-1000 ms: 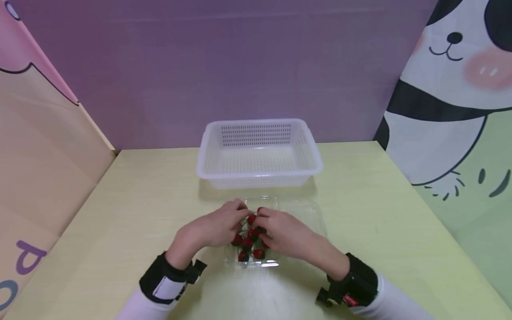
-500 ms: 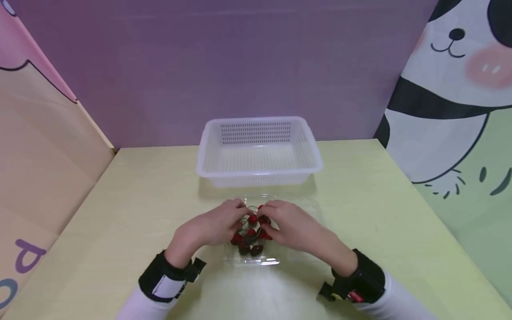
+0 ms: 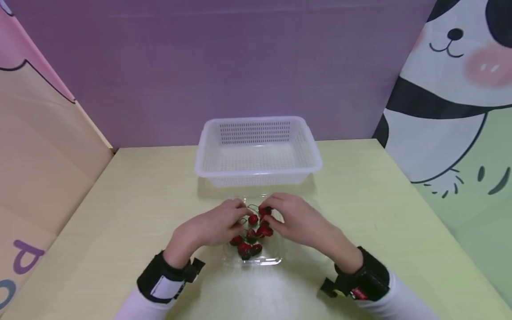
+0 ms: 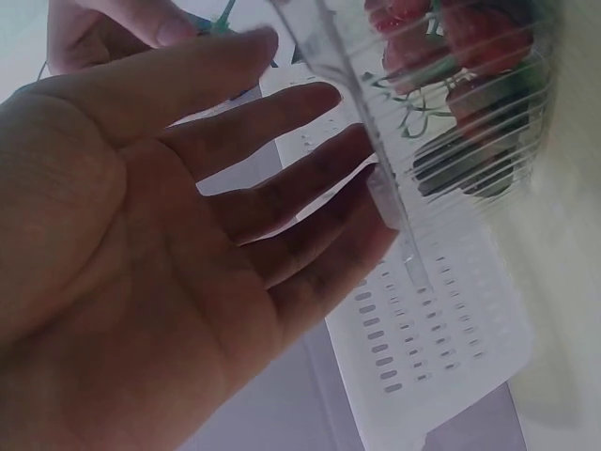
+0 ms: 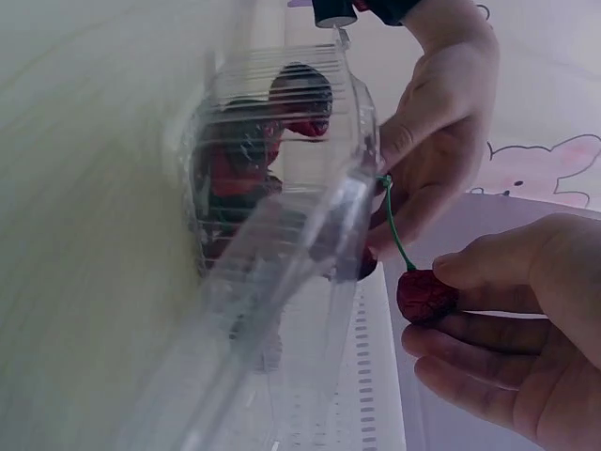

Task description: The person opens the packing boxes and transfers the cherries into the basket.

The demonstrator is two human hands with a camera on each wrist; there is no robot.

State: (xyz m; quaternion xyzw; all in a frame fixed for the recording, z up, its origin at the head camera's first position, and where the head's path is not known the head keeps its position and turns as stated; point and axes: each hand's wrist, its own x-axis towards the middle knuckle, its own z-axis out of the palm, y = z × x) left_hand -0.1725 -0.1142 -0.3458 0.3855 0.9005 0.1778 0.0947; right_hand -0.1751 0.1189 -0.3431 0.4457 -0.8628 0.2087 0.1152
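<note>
My right hand (image 3: 298, 220) pinches a dark red cherry (image 5: 427, 297) between thumb and fingertips, and its green stem (image 5: 399, 230) points toward the left hand. Below the hands lies a clear plastic box (image 3: 272, 261) with several red cherries (image 3: 245, 250) in it. My left hand (image 3: 216, 224) is at the box's left side. Its fingers (image 4: 310, 164) are loosely extended, with the tips at the box rim (image 4: 347, 85), and the palm holds nothing. In the head view the fingers partly hide the cherries.
Behind the box stands a white perforated basket (image 3: 258, 171) with nothing seen in it. A clear lid flap (image 5: 254, 329) extends from the box's right side. A purple panel (image 3: 240, 66) closes off the table's back edge, with printed panels on both sides.
My right hand has moved slightly up and to the right over the box. Cherries near the front of the box have shifted. The left hand stays almost still.
</note>
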